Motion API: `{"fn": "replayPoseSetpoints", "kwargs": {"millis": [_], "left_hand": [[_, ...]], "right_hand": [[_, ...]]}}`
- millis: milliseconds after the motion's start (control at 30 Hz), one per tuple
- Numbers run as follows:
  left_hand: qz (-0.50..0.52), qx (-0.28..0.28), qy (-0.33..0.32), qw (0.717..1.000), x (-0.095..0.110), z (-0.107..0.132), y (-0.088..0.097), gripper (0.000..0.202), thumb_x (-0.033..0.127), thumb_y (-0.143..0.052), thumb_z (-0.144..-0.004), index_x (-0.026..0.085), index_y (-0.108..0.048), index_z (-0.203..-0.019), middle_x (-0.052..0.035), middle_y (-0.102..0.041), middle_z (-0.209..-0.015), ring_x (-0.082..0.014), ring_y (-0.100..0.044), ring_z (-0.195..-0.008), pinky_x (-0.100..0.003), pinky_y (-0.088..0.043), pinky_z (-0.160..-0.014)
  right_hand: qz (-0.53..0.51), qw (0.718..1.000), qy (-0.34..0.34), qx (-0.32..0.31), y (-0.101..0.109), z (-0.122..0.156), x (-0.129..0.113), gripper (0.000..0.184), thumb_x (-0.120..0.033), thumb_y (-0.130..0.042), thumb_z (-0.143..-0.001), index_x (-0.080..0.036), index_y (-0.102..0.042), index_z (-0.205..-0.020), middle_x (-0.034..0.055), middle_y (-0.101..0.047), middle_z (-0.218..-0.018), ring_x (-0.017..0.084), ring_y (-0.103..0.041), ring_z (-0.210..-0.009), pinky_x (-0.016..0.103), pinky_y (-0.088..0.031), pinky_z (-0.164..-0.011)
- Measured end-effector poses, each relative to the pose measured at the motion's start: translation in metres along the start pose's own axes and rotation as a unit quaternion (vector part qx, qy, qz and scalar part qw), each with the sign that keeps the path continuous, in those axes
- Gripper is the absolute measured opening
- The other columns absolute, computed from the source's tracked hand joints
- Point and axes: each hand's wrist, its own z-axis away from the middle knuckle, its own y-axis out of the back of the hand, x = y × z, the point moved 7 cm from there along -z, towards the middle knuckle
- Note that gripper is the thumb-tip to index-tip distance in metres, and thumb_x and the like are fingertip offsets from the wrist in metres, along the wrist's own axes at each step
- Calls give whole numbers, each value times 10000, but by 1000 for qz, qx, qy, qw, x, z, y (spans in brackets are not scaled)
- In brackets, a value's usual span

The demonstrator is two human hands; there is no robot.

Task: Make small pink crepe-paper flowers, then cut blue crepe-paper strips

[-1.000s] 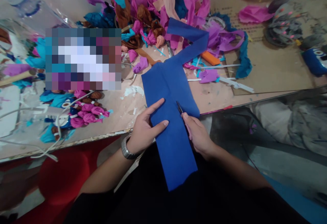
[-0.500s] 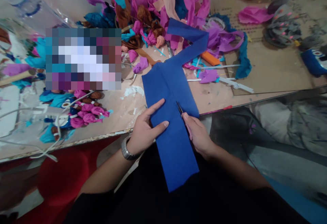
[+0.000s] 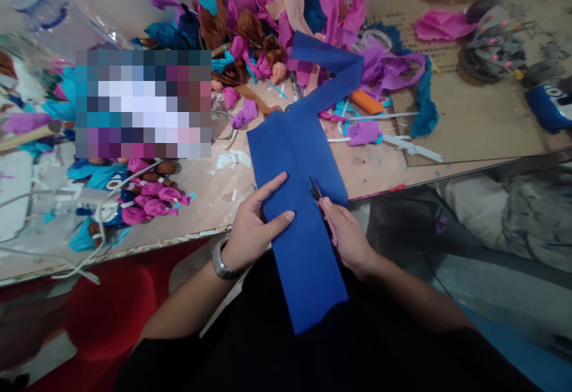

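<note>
A long sheet of blue crepe paper (image 3: 295, 213) stretches from the table over its front edge towards my body, with a narrower folded strip at its far end. My left hand (image 3: 254, 222) grips the sheet's left side, thumb and index finger lying on top and the other fingers hidden beneath. In my right hand (image 3: 351, 234) is a pair of scissors (image 3: 332, 226) with pink handles. Their dark blades (image 3: 315, 187) are slightly parted at the paper, right of my left index fingertip.
Crumpled pink, purple, brown and teal paper (image 3: 250, 22) heaps along the back of the table (image 3: 214, 195). An orange tool (image 3: 366, 101) lies beyond the sheet. Brown cardboard (image 3: 473, 112) covers the right side, a white cable (image 3: 105, 225) the left. A red stool (image 3: 109, 308) stands below.
The scissor blades look a little further apart than before. My left hand and the blue paper have hardly moved; the whole view has shifted very slightly.
</note>
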Motion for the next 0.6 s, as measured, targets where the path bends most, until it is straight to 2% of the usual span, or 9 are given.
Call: {"fn": "replayPoseSetpoints", "kwargs": {"millis": [167, 433, 600], "left_hand": [[-8, 3, -5, 1000, 1, -1, 1, 735, 347, -884, -839, 269, -601, -1513, -114, -628, -1537, -331, -625, -1412, -548, -543, -1202], [5, 1, 0, 1000, 0, 0, 0, 742, 329, -888, -835, 266, -599, -1515, -111, -637, -1529, -308, -676, -1343, -493, -599, -1141], [0, 4, -2, 1000, 1, 0, 1, 743, 333, -890, -833, 265, -601, -1514, -108, -623, -1543, -319, -643, -1389, -509, -570, -1178]], "right_hand": [[12, 1000, 8, -21, -3, 1, -3, 573, -789, -762, -775, -228, -650, -752, -40, -488, -545, 125, -405, -477, 293, -300, -463], [-9, 998, 16, -59, -10, 2, -6, 581, -747, -791, -781, -213, -590, -668, -60, -438, -511, 94, -346, -454, 268, -279, -447], [-8, 1000, -2, -27, -3, 1, -1, 591, -783, -791, -750, -209, -653, -759, -51, -485, -533, 105, -398, -457, 264, -284, -434]]}}
